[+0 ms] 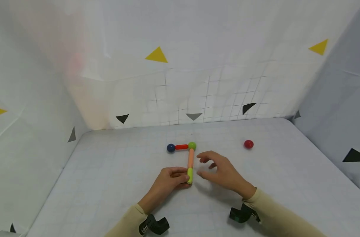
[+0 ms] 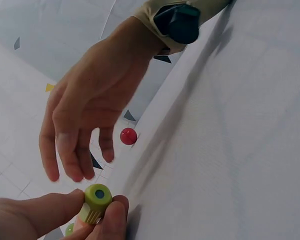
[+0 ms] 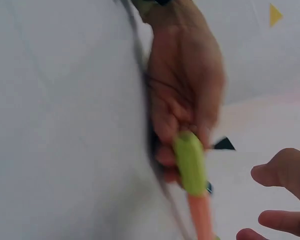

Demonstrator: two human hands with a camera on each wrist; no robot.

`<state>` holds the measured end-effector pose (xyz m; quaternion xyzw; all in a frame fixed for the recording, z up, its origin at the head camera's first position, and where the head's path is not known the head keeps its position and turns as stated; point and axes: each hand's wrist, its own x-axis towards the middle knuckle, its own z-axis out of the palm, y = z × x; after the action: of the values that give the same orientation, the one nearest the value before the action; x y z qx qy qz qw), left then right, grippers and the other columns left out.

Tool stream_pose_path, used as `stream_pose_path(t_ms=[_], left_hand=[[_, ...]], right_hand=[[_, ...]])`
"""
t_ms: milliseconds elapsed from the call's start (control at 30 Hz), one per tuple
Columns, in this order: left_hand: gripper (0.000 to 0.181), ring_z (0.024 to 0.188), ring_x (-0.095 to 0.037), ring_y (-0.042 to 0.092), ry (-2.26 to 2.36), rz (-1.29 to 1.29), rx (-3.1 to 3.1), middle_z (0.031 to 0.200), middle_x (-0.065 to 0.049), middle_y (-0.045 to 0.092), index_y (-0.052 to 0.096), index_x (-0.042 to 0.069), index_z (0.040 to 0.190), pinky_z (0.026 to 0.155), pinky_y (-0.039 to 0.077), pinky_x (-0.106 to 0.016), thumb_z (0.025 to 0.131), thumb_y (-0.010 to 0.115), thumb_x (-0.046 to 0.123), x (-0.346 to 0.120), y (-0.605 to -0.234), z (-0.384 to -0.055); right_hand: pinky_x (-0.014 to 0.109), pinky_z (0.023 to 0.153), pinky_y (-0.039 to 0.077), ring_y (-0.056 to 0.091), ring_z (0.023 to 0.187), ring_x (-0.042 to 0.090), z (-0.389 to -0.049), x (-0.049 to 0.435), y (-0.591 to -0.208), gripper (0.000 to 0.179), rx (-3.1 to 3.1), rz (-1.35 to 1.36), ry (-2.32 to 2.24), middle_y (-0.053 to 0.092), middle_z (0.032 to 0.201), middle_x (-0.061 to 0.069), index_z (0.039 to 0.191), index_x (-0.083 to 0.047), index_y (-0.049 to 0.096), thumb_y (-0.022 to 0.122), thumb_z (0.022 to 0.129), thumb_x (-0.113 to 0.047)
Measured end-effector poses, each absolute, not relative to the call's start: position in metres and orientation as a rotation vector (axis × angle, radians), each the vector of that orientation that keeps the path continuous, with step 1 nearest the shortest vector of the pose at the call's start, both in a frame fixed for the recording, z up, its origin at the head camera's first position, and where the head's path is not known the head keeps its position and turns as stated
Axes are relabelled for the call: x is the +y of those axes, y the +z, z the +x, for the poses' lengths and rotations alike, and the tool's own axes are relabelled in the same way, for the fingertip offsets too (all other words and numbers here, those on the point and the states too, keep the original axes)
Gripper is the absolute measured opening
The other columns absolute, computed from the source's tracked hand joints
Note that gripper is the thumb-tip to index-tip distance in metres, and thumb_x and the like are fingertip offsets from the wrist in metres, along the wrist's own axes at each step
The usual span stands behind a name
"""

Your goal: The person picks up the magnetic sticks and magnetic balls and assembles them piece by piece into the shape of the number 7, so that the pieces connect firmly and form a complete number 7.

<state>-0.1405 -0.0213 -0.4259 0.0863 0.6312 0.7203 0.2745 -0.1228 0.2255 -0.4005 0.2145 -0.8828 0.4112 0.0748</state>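
Observation:
My left hand point(image 1: 167, 181) pinches a yellow-green rod point(image 1: 190, 176) between thumb and fingers, low over the white table. Its round end, with a dark disc in the middle, faces the left wrist camera. Beyond it, in line, runs a peach-orange rod point(image 1: 191, 158) that meets a light green ball point(image 1: 192, 145). From that ball a short red rod point(image 1: 181, 146) extends left to a dark blue ball point(image 1: 170, 148). Just right of the rods hovers my right hand point(image 1: 222, 171), fingers apart and loosely bent, holding nothing. Motion blurs the right wrist view.
A loose red ball point(image 1: 248, 144) lies on the table point(image 1: 286, 184) to the right, beyond my right hand. White sheet walls point(image 1: 221, 29) with yellow, black and grey triangles enclose the back and sides. Each wrist wears a dark camera mount point(image 1: 242, 214).

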Motion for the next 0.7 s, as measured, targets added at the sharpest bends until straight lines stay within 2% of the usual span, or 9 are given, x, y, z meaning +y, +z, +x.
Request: stream_pose_path(t_ms=[367,700], left_hand=[[0.040,0.098,-0.021,0.073,1.843,0.232,1.842,0.115,-0.011,0.074,0.068,0.000,0.132,0.089,0.057,-0.033,0.097,0.076,0.018,-0.023,-0.427,-0.141],[0.041,0.099,-0.019,0.072,1.837,0.249,1.868,0.115,-0.009,0.074,0.068,0.001,0.132,0.091,0.055,-0.033,0.097,0.077,0.021,-0.023,-0.428,-0.141]], right_hand=[[0.051,0.084,0.057,0.063,0.109,0.030,-0.149,0.294,-0.371,0.039,-2.574,0.351,1.023,0.068,0.118,0.012,0.129,-0.004,0.066,0.080,0.094,-0.013],[0.055,0.088,0.055,0.064,0.110,0.036,-0.164,0.340,-0.376,0.036,-2.610,0.188,0.946,0.068,0.120,0.016,0.128,-0.002,0.065,0.077,0.097,-0.018]])
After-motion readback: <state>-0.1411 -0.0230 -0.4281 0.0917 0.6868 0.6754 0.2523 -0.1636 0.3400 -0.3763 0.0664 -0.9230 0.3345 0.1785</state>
